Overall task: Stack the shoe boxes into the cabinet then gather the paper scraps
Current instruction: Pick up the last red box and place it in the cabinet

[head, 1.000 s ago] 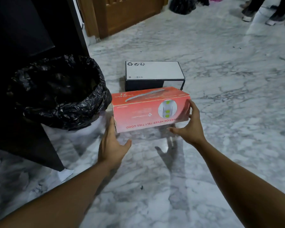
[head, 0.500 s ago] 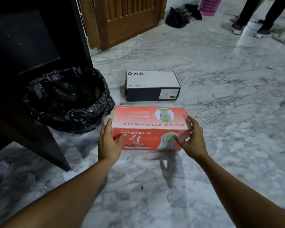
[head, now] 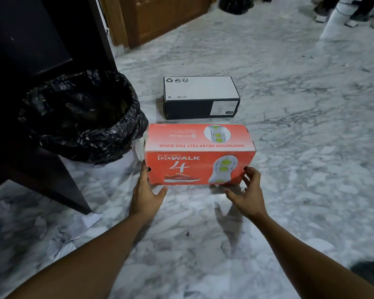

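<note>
The red cardboard shoe box printed with a white-and-green sole (head: pixel 200 155) sits at the centre of the frame, held between both hands a little above the grey-veined white marble floor (head: pixel 300 130), or so its shadow suggests; the left hand (head: pixel 146 190) presses its left end with the thumb curled under the lower edge, while the right hand (head: pixel 247 190) reaches the lower right corner with fingers (head: pixel 252 172) spread and only lightly touching; that side looks less secure, so the box could tip or slide out on the right if lifted quickly.

Just beyond it, toward the upper middle, lies the black shoe box with a white lid (head: pixel 201 97), apart from the red one; the bin lined with a crumpled black plastic bag (head: pixel 82 115) stands just left of the red box, near enough that a leftward swing could knock it.

The dark wooden cabinet (head: pixel 41 61) fills the upper left; its open corner juts toward the bin, a likely snag for the box on the way in.

White crumpled paper scraps (head: pixel 86 223) lie at the lower left by the cabinet's foot; they could slip underfoot.
</note>
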Demonstrator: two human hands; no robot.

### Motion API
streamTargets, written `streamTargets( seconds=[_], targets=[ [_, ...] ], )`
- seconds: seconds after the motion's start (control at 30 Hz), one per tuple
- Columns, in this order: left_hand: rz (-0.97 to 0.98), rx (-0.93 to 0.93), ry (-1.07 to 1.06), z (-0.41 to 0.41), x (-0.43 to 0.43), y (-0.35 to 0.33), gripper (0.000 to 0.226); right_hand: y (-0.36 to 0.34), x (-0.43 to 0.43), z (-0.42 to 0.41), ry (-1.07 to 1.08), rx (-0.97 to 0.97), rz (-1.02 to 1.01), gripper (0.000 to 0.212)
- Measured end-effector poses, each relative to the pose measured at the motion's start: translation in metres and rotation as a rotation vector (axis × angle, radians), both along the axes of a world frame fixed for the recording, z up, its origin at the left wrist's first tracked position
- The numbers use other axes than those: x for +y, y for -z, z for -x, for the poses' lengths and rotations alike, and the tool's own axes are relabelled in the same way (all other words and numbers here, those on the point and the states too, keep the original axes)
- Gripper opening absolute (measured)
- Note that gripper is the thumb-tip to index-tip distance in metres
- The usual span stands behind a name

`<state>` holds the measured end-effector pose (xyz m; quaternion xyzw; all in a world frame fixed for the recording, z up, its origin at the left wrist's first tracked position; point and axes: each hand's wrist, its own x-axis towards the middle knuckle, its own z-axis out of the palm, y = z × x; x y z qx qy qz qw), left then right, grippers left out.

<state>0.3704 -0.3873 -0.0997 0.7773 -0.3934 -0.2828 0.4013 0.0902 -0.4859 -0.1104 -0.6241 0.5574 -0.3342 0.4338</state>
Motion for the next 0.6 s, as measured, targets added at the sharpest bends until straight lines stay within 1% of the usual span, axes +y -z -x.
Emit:
streamTargets(
  seconds=[0.17, 0.3, 0.4, 0.5, 0.6],
  targets=[
    [0.055, -0.086, 0.036, -0.007, -0.003, -0.016, 0.108, -0.024, 0.002, 0.002, 0.067, -0.022, 0.106, 0.102],
    [0.067, -0.158, 0.045, -0.01, -0.002, -0.025, 0.102, -0.031, 0.008, 0.008, 0.08, 0.003, 0.121, 0.108],
    [0.035, -0.139, 0.077, -0.011, 0.006, -0.022, 0.107, -0.031, 0.011, 0.013, 0.067, 0.031, 0.104, 0.109],
    [0.022, -0.095, 0.069, -0.011, 0.008, -0.018, 0.115, -0.03, 0.009, 0.012, 0.049, -0.004, 0.061, 0.114],
    [-0.018, 0.0, 0.072, -0.013, 0.003, -0.016, 0.133, -0.028, 0.002, 0.01, 0.027, -0.046, 0.012, 0.126]
  ],
)
